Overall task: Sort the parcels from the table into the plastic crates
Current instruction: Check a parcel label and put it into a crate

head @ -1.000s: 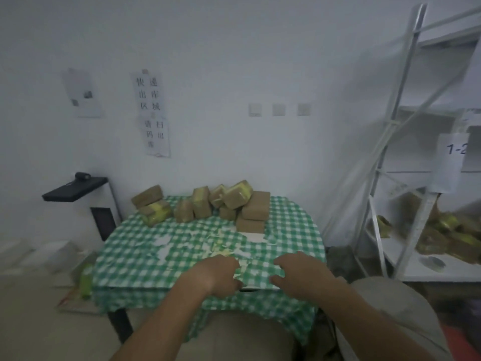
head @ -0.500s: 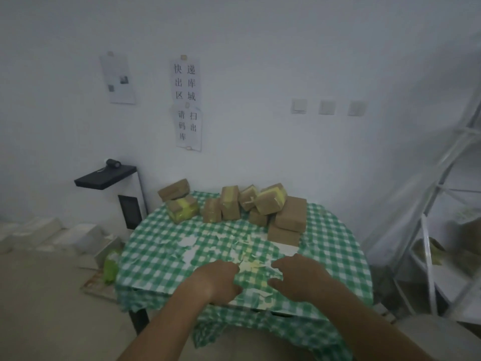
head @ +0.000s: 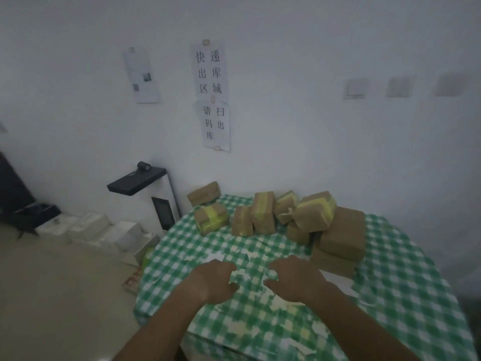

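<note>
On the far left, against the white wall, a dark flat device [head: 136, 182] with a small black cylinder on top sits on a white stand, and pale boxes [head: 104, 231] lie on the floor just beside it. Above, two sheets of paper with printed Chinese characters [head: 212, 96] hang on the wall, with a smaller note [head: 141, 75] to their left.

The desk [head: 406, 277], covered by a green and white checked cloth, fills the right half of the view. Along its far edge stand the parcels, brown packages, several bound with yellow tape: one brown parcel [head: 203, 193] lies farthest left near the wall, a yellow-taped parcel [head: 211, 222] sits just in front of it, two upright parcels [head: 253, 216] stand in the middle, and a yellow-topped parcel [head: 315, 211] leans on a stack of plain brown parcels [head: 339, 239] at the right.

Nearer the camera, white and pale yellow paper scraps [head: 247, 276] are strewn across the cloth. The left hand [head: 210, 281] rests knuckles up on the cloth, its fingers curled down at the scraps; whether it pinches any I cannot tell. The right hand [head: 294, 278] lies just beside it in the same pose, fingers bent onto the scraps, its grip equally unclear.
</note>
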